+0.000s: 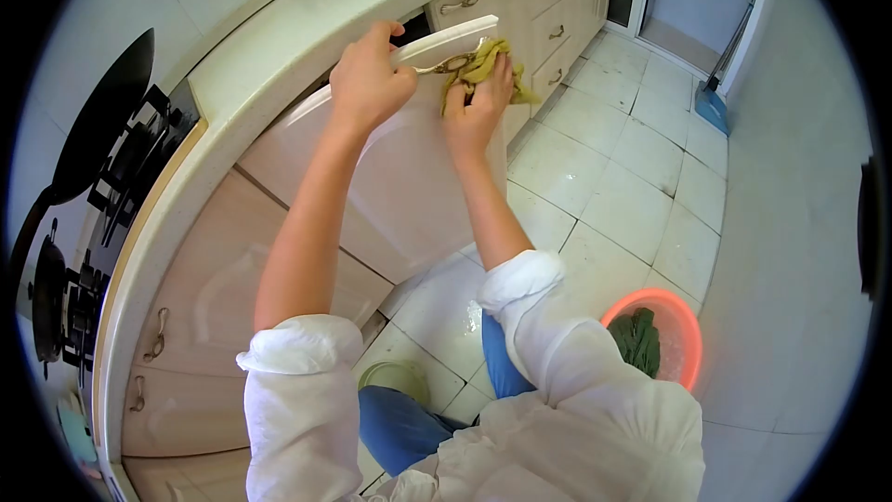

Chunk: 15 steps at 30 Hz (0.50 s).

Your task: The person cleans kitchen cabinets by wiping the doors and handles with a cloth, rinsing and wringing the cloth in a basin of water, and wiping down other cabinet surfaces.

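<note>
A pale cabinet door (409,167) stands swung out from the counter, with an ornate metal handle (455,64) near its upper outer corner. My left hand (370,82) is closed over the door's top edge, its fingers partly hidden behind it. My right hand (480,104) presses a yellow-green cloth (487,59) against the door beside the handle. The cloth is bunched under the fingers, and part of it hangs past the door's outer edge.
A light countertop (251,93) curves along the left, with a gas stove (130,163) and a black wok (104,121) there. An orange basin (686,335) holding a dark green cloth (637,339) stands on the tiled floor (595,177). A blue dustpan (712,110) leans farther back.
</note>
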Available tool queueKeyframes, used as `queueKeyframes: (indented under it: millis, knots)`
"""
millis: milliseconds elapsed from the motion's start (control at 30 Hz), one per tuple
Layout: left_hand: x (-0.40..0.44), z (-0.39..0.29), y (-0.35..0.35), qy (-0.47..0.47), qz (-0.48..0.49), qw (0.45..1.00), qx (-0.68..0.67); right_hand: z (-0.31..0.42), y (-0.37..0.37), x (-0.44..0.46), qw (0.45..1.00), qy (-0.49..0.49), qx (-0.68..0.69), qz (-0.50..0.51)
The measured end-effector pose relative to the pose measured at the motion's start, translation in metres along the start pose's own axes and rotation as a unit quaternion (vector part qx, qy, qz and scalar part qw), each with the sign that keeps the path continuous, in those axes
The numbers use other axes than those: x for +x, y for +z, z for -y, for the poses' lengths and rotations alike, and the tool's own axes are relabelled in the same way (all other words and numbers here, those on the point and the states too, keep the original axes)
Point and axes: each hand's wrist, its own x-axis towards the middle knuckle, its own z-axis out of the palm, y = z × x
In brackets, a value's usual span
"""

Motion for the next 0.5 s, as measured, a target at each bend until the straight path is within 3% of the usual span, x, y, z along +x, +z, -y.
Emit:
queueKeyframes:
  millis: [67,133,233,367,433,500]
  knots:
    - [0.004,0.005,0.005,0.006,-0.006,1.000,0.013,0.015,0.006,-0.015,0.999,0.021,0.002,-0.024]
    - [0.007,0.007,0.010,0.015,-0.017,1.000,0.022,0.028,0.005,-0.035,0.995,-0.042,0.024,0.092]
    - [0.003,0.013,0.007,0.033,-0.026,0.999,0.023,0.007,-0.012,-0.014,0.990,-0.059,-0.067,0.108]
    - [0.001,0.014,0.012,0.046,-0.050,0.998,0.006,0.015,0.006,-0.011,0.992,-0.040,-0.075,0.097]
    - [0.002,0.016,0.011,0.049,-0.066,0.997,0.000,0.039,0.020,-0.013,0.999,0.039,0.007,0.024]
    - [0.001,0.013,0.013,0.064,-0.071,0.995,0.020,0.040,0.021,-0.014,0.999,0.027,0.017,0.039]
